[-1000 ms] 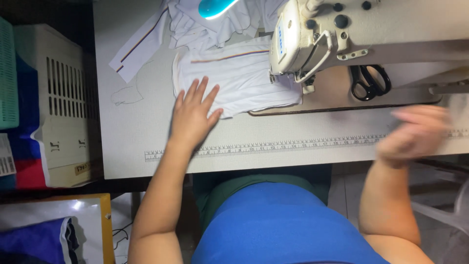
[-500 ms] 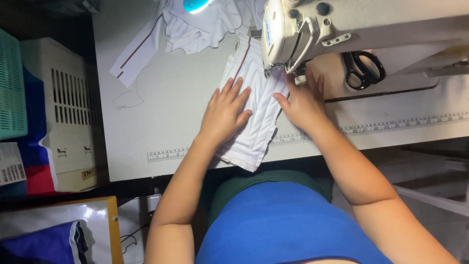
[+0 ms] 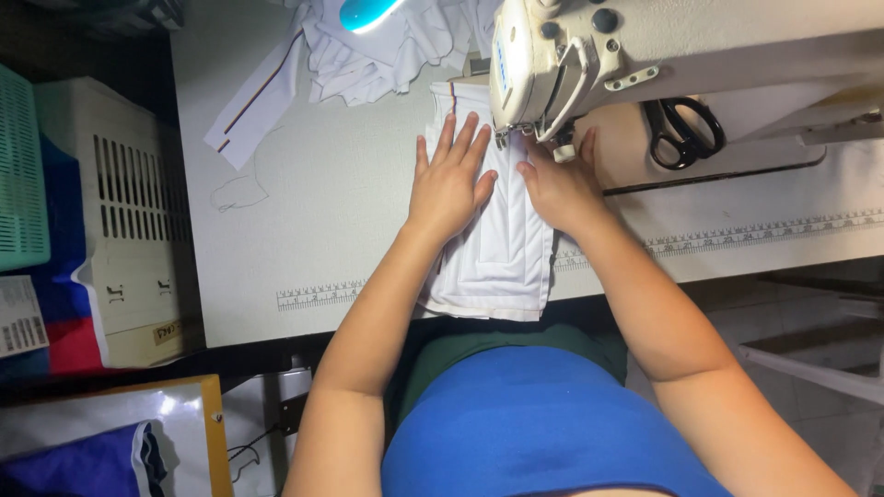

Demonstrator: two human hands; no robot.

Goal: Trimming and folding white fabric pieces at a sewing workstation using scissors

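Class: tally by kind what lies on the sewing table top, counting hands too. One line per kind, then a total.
Hands: 2, left hand and right hand
Sewing machine: 1
Scissors: 1
White fabric piece under hands: 1
Heap of white fabric: 1
Total: 6

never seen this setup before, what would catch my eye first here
First, the two hands pressed flat on a folded white fabric piece in the middle of the table: the left hand spread wide, the right hand just under the head of the cream sewing machine. Next, black scissors lie right of the machine, and a heap of white cloth sits at the table's far edge beneath a glowing teal lamp.
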